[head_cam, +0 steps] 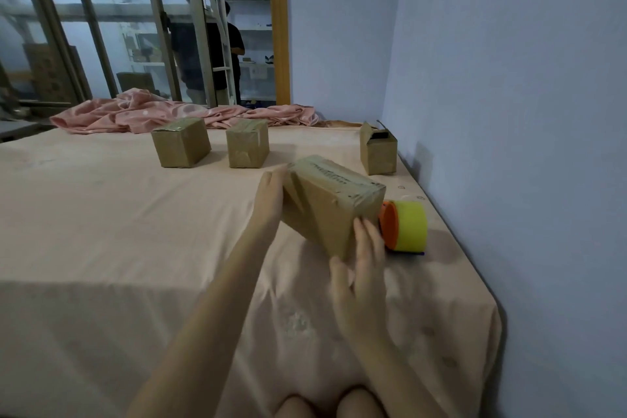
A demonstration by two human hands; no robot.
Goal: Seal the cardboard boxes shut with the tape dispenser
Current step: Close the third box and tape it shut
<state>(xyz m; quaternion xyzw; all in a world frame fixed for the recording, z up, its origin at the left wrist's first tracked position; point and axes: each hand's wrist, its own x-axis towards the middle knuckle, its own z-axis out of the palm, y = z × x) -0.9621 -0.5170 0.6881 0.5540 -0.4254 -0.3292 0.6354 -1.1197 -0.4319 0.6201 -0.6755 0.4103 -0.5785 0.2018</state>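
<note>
Seemingly mid-turn, the cardboard box [330,205] sits tilted on the bed [135,231], its long axis running from far left to near right, the taped seam facing up and away. The left hand [271,195] lies flat against its far-left end, fingers straight; the right hand [364,260] presses its near-right corner with relaxed, spread fingers. Just beyond that hand, touching or almost touching the box's right end, lies the tape dispenser [405,226], orange core facing the box. The right hand is clearly nearer to it. An unsealed box [378,149] waits far right.
</note>
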